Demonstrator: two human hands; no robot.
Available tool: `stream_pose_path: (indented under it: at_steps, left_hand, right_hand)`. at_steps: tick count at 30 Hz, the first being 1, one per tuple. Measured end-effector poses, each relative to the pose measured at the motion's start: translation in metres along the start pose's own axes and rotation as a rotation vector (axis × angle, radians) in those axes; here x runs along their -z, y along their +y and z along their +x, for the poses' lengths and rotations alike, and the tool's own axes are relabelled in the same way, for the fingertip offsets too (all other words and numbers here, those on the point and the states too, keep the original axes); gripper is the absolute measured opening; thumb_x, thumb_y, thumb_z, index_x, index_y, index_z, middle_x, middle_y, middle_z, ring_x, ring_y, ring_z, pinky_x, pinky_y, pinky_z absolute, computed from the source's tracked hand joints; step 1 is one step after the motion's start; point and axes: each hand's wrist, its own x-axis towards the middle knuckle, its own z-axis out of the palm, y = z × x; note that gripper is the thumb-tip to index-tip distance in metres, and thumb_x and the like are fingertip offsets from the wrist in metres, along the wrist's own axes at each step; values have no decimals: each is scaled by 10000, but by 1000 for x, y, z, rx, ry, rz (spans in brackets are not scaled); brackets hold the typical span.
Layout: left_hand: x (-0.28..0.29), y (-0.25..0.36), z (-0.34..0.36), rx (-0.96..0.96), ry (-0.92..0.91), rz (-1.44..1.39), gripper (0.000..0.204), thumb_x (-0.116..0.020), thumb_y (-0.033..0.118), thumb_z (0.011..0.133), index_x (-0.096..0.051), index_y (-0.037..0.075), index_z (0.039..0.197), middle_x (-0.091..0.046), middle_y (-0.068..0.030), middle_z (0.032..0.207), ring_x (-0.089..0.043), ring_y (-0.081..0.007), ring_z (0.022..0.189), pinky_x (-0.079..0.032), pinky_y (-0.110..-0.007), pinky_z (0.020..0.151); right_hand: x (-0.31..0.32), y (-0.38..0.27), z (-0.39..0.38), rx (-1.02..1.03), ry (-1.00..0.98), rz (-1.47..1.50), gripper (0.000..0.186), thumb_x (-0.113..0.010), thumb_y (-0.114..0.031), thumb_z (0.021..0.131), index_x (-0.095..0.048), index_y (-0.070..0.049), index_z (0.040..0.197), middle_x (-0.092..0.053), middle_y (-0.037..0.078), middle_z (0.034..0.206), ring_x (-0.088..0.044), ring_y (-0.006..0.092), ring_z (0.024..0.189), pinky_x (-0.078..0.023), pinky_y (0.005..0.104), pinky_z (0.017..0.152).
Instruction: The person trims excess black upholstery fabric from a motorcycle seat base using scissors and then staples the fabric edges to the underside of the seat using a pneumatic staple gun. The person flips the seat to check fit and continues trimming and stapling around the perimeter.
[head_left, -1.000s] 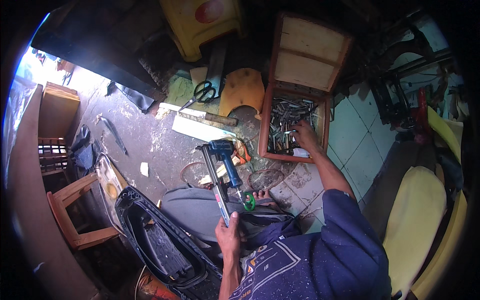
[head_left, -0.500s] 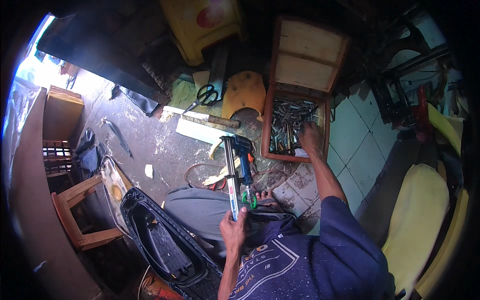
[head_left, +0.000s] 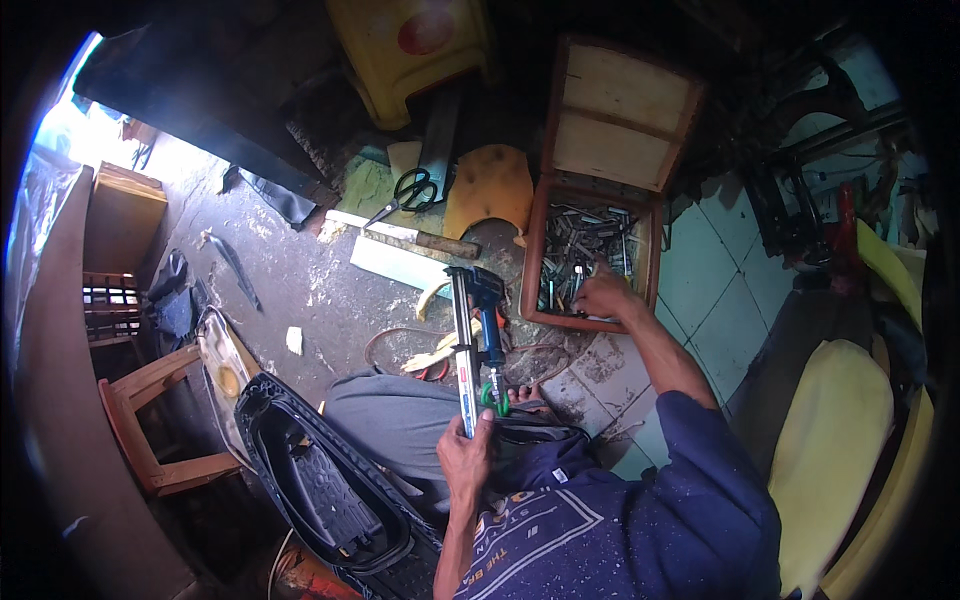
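Note:
My left hand point(head_left: 465, 458) is closed around the lower end of the long silver magazine of a staple gun point(head_left: 488, 290). The tool stands nearly upright over my lap, with its blue and black body to the right and a green fitting at the handle's bottom. My right hand point(head_left: 606, 295) is at the front of an open wooden box point(head_left: 528, 285), fingers bent over a heap of small metal staple strips point(head_left: 590, 232). Whatever lies between those fingers is too small to make out. The box's lid point(head_left: 615, 110) leans back, raised.
Scissors point(head_left: 414, 190), a wooden-handled blade point(head_left: 445, 243) and an orange-tan pad point(head_left: 490, 188) lie beyond the tool. A black seat base point(head_left: 325, 480) leans at my left beside a wooden frame point(head_left: 135, 425). Yellowish foam point(head_left: 830, 440) stands at right; a yellow stool point(head_left: 410, 60) is at the back.
My right hand has drawn back from deeper in the heap toward the box's front left, and its fingers now point leftward. The left hand keeps the staple gun almost where it was.

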Motion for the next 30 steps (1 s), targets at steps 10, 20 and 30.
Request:
stream_pose_path:
  at_steps: [10,20,30]
  left_hand:
    - [-1,15,-5,-50,4,39,471,-759,423,979,-699,-42,938,-647,-51,632,-591,-125,563,-465,-332,535]
    - [-3,17,1,-38,8,35,463,-762,420,981,-695,-37,942,-663,-57,641,-601,-120,563,-471,-317,528]
    - [0,21,6,-38,-26,44,425,-755,389,990,-691,-27,933,-665,-53,644,-604,-113,564,-475,-312,527]
  right_hand:
    - [-21,19,51,-129,898,256,389,-704,-150,886,-734,-88,1269,-683,212,1278,-634,418,1228,-508,498,1071]
    - [-15,47,-16,-296,666,388,329,-697,-68,879,-767,-78,1200,-745,179,1203,-721,368,1095,-568,457,967]
    - [-11,43,-3,-471,505,321,357,-647,-77,858,-783,-106,1187,-745,173,1220,-709,387,1130,-581,482,968]
